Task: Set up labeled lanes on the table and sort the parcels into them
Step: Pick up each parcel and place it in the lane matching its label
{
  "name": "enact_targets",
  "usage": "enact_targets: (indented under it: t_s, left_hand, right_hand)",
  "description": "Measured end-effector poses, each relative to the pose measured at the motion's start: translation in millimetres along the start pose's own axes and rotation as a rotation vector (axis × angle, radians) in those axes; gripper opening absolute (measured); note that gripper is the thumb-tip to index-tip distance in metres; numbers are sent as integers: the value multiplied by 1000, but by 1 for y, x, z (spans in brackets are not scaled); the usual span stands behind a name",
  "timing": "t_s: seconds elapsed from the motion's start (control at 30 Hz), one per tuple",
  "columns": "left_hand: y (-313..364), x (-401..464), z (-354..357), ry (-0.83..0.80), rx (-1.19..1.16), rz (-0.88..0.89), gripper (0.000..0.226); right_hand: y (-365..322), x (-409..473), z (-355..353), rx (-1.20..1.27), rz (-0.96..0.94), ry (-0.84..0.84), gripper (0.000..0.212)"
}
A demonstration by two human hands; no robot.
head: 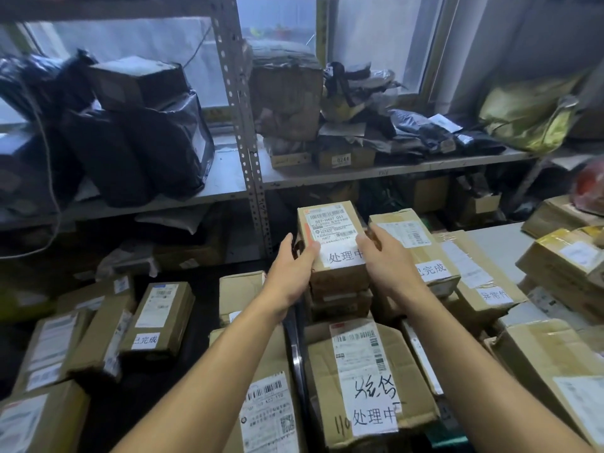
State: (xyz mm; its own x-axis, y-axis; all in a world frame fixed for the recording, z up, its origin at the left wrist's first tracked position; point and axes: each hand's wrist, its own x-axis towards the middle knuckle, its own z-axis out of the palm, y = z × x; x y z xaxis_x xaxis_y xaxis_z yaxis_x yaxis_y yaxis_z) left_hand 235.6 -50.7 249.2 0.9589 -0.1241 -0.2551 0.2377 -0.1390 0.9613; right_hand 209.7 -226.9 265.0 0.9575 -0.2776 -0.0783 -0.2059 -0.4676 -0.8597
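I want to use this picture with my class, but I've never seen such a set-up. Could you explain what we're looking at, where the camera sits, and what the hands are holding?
There is no machine: a person wears a camera on the head, looking down at their own arms. The left hand and right hand grip a small cardboard box by its sides, above a stack of boxes. Its white sticker reads 处理中. Around it lie more parcels, some with handwritten stickers, like the large box nearest the camera. Behind stands a metal shelf with bags and parcels.

Grey perforated-steel shelving unit, 2 tiers, along back wall. Frosted glass windows behind, dim bluish daylight. Pale grey tabletop at right. Dark floor below.
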Motion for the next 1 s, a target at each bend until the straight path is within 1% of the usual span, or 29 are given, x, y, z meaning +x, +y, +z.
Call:
enact_targets:
  t_s: [0.07, 0.13, 0.17, 0.23, 0.3, 0.4, 0.5, 0.6, 0.73, 0.83, 0.93, 1.0]
  left_hand:
    - [0, -8, -10, 50, 11, 11, 78]
    - [1, -18, -25, 111, 50, 63, 72]
    - [1, -25, -34, 150, 81, 96, 69]
    - [1, -40, -55, 223, 130, 165, 60]
    - [0, -56, -78, 278, 135, 205, 48]
    - [-10, -83, -118, 360, 148, 256, 31]
    - [-28, -111, -165, 469, 219, 255, 29]
    - [-54, -137, -219, 564, 277, 204, 28]
    - [-94, -171, -296, 670, 267, 116, 29]
    - [-124, -191, -357, 777, 243, 38, 26]
    - [-158, -206, -413, 818, 222, -38, 28]
    - [-184, -212, -449, 820, 238, -97, 31]
  right_hand:
    - [-9, -11, 1, -149, -141, 140, 55]
    - [-24, -26, 7, -193, -348, 239, 48]
    - [-32, -34, 13, -192, -437, 267, 42]
    - [-51, -51, 31, -152, -518, 271, 39]
    - [-68, -68, 57, -100, -554, 204, 42]
    - [-85, -91, 105, -77, -560, 16, 49]
    - [-97, -109, 156, -60, -581, -150, 51]
    - [-109, -127, 208, -88, -609, -300, 53]
    - [-126, -154, 278, -123, -637, -444, 51]
    - [-130, -173, 330, -159, -612, -541, 50]
    - [-124, -189, 383, -209, -573, -612, 45]
    - [-117, -199, 425, -245, -511, -663, 46]
